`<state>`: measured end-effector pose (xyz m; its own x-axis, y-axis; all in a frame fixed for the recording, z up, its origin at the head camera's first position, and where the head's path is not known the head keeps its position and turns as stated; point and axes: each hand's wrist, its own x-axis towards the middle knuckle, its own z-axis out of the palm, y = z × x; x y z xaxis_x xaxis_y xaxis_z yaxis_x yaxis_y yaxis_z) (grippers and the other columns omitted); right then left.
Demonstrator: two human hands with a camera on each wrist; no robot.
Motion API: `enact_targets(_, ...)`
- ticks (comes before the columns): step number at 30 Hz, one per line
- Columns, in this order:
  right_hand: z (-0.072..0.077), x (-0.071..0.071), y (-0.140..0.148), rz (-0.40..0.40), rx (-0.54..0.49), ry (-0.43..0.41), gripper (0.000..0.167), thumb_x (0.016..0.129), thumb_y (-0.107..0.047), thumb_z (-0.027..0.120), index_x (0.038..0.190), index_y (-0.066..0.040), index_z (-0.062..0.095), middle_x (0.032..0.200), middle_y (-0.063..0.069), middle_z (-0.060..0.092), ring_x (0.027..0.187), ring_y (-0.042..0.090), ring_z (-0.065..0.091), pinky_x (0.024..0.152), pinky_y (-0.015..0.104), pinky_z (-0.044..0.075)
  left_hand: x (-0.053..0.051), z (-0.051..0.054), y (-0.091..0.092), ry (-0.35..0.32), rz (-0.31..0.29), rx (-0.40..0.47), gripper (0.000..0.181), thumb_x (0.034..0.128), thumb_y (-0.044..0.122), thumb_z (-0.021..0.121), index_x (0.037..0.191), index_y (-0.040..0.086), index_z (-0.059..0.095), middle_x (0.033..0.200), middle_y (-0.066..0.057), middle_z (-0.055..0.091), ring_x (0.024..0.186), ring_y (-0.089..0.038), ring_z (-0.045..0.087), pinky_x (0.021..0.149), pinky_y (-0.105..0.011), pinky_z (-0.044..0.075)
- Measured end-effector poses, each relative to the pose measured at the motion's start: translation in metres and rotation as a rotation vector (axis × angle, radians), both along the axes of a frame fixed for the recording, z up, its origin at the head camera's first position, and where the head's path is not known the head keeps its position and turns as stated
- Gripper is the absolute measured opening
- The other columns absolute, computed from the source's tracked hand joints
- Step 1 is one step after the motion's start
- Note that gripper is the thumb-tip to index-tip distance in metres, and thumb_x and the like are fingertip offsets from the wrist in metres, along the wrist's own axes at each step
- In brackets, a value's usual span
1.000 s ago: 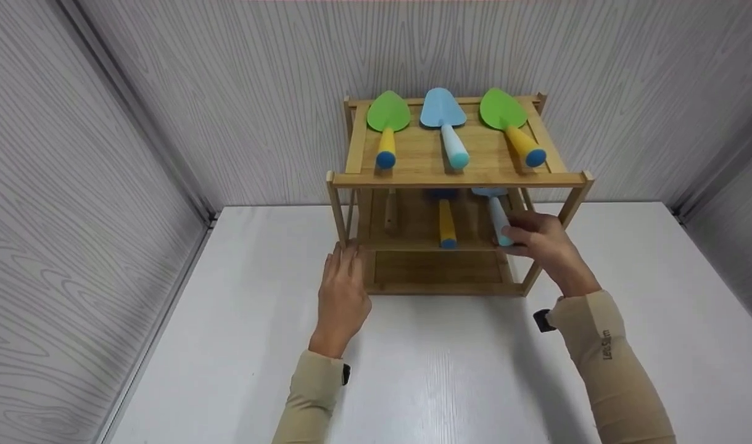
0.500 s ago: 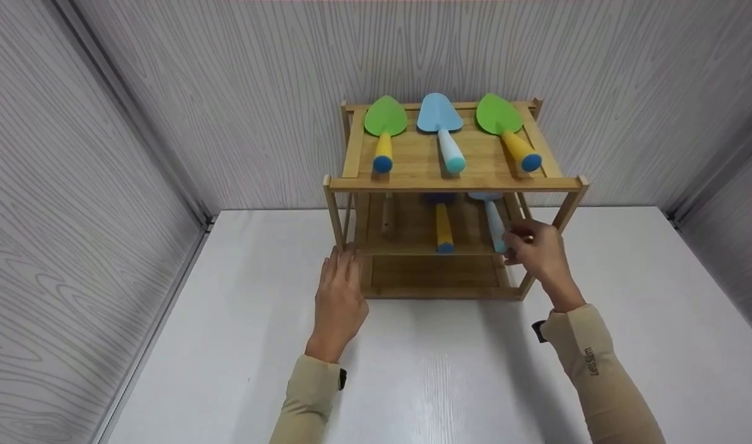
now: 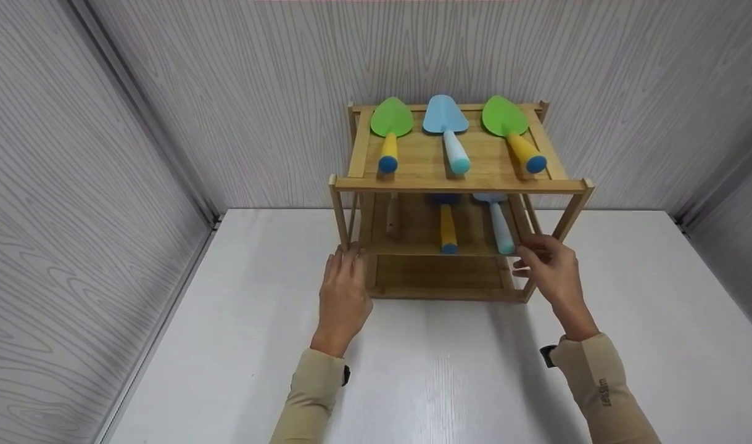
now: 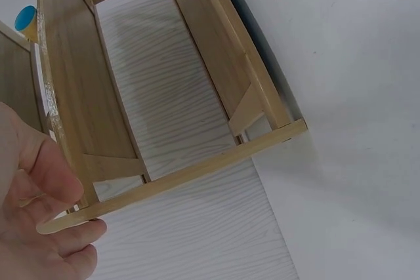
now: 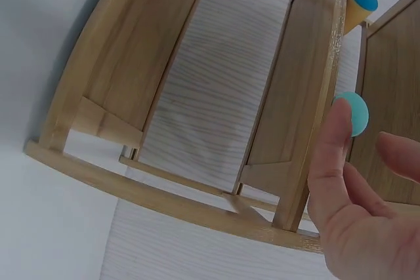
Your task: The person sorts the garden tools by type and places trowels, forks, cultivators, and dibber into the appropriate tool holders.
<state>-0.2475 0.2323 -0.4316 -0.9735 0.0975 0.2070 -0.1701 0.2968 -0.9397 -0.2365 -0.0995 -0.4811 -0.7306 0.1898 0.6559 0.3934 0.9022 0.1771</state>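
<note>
A wooden rack (image 3: 462, 184) stands against the back wall. My left hand (image 3: 343, 297) holds its left front post, with thumb and fingers either side of the wood in the left wrist view. On the middle shelf lies a light blue trowel (image 3: 501, 228) with its handle toward me. My right hand (image 3: 556, 268) is just right of that handle's end, thumb and fingers apart. In the right wrist view a fingertip is at the handle's turquoise end (image 5: 356, 113). Left of it lie a yellow-handled tool (image 3: 448, 229) with a dark blue head and a wooden-handled tool (image 3: 392, 214), mostly hidden.
Across the top shelf lie a green trowel (image 3: 392, 117), a blue trowel (image 3: 445, 115) and another green trowel (image 3: 504, 116), handles forward. The bottom shelf (image 3: 440, 272) is low over the white table (image 3: 437, 370). Grained panels rise at the back and sides.
My right hand has let go of the light blue trowel's handle and drawn back to the right and toward me. The trowel stays on the middle shelf. My left hand keeps its place.
</note>
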Motion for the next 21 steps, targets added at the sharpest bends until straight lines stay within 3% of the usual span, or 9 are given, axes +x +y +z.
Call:
enact_targets(4, -0.004, 0.006, 0.003, 0.006, -0.032, -0.005, 0.032, 0.102, -0.003, 0.057, 0.128, 0.013, 0.057, 0.115, 0.028, 0.06, 0.079, 0.006, 0.067, 0.073, 0.026, 0.06, -0.003, 0.0, 0.0, 0.0, 0.023, -0.018, 0.047, 0.0797, -0.017, 0.067, 0.125, -0.011, 0.059, 0.13, -0.025, 0.058, 0.128, -0.048, 0.052, 0.109, -0.057, 0.04)
enact_targets(11, -0.014, 0.016, 0.013, 0.014, -0.064, -0.009, 0.032, 0.101, -0.001, 0.057, 0.129, 0.013, 0.057, 0.105, 0.01, 0.061, 0.078, 0.01, 0.068, 0.072, 0.027, 0.06, -0.006, -0.002, -0.001, 0.005, 0.046, -0.015, 0.047, 0.0781, -0.016, 0.068, 0.125, -0.012, 0.059, 0.129, -0.025, 0.059, 0.126, -0.049, 0.053, 0.11, -0.057, 0.039)
enact_targets(21, -0.026, 0.023, 0.032, -0.052, -0.02, -0.015, 0.03, 0.103, -0.006, 0.057, 0.125, 0.015, 0.058, 0.109, 0.015, 0.065, 0.079, 0.009, 0.069, 0.071, 0.027, 0.06, -0.007, -0.003, 0.001, 0.028, 0.034, 0.011, 0.046, 0.074, -0.019, 0.065, 0.119, -0.01, 0.063, 0.122, -0.024, 0.062, 0.122, -0.048, 0.056, 0.11, -0.057, 0.038)
